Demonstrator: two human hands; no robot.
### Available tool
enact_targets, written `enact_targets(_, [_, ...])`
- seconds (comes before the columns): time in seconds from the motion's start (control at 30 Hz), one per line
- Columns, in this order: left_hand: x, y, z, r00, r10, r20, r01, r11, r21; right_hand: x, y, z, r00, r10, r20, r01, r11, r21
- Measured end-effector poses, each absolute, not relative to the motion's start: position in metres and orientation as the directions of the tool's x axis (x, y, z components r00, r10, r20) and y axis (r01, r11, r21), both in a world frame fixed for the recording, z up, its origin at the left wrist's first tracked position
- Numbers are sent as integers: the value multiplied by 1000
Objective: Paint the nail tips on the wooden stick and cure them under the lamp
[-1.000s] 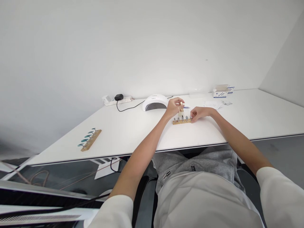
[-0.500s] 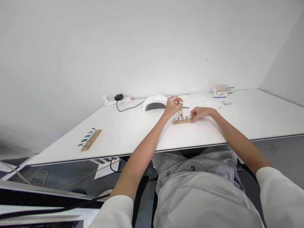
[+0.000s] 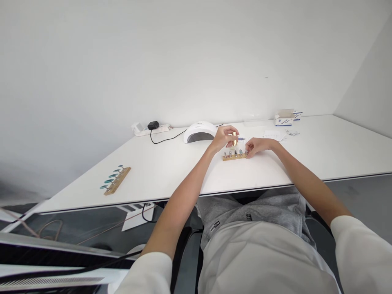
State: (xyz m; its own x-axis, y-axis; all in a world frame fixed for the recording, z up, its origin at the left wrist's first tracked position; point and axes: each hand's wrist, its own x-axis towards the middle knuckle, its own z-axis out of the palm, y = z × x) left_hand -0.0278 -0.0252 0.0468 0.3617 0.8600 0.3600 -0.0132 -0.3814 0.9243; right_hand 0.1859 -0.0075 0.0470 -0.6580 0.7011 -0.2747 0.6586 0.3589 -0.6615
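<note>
Because the left hand [image 3: 226, 138] pinches the gold cap [image 3: 234, 139] just above and beyond the row of nail tips [image 3: 241, 152], a small slip of its fingers could, I think, knock one tip aslant. The wooden stand [image 3: 233, 157] which carries them lies nearer to the person than the left hand, and the right hand [image 3: 257, 145] holds its right end, thumb and fingers close together; should this hold become loose, the stand may turn. Whether any brush touches a tip, I cannot tell.
</note>
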Motion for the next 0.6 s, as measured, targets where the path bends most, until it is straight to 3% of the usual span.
enact_targets(0.6, [-31, -18, 44, 245, 880, 406, -18, -415, 910, 186, -8, 48, -660, 701, -273, 663, 372, -649])
